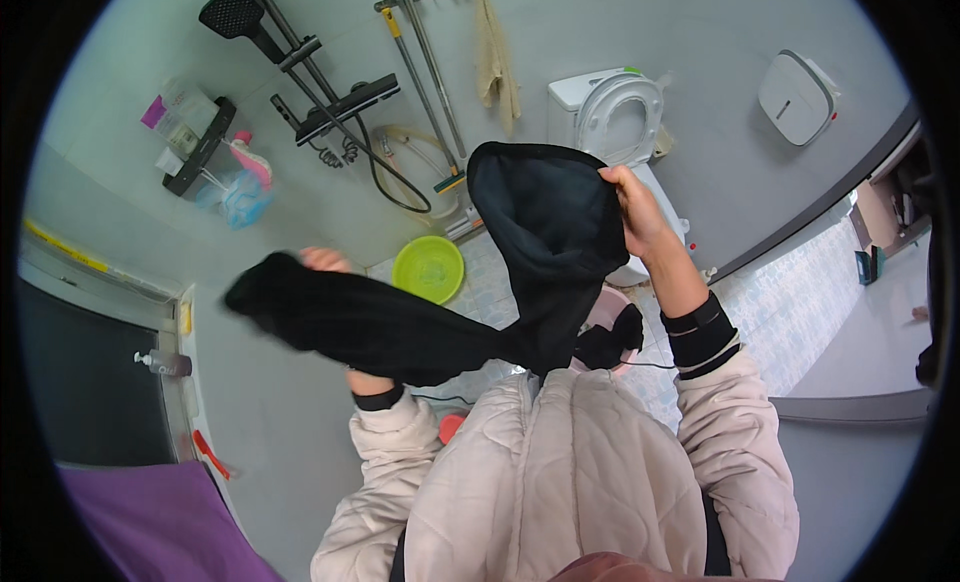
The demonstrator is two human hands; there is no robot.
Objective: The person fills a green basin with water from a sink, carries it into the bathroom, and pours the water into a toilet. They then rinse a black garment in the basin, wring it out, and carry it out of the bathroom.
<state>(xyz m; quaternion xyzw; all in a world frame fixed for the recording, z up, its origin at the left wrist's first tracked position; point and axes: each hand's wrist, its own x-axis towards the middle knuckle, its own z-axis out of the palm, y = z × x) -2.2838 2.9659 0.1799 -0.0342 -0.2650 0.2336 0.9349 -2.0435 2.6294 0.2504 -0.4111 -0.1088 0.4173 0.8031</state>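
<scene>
A long black cloth garment is stretched between my two hands in front of my chest. My right hand pinches the rim of its wide opening, which gapes and shows a dark inner side. At the left, my left hand is mostly behind the other end of the cloth; only a few blurred fingers show over its upper edge. Below the garment, a pink basin on the floor holds more black cloth. A lime green basin stands on the tiles beyond.
A white toilet with raised lid stands ahead to the right. Along the wall are a black shower fixture, a squeegee, a hanging beige towel and a black shelf with bottles. A purple cloth hangs at lower left.
</scene>
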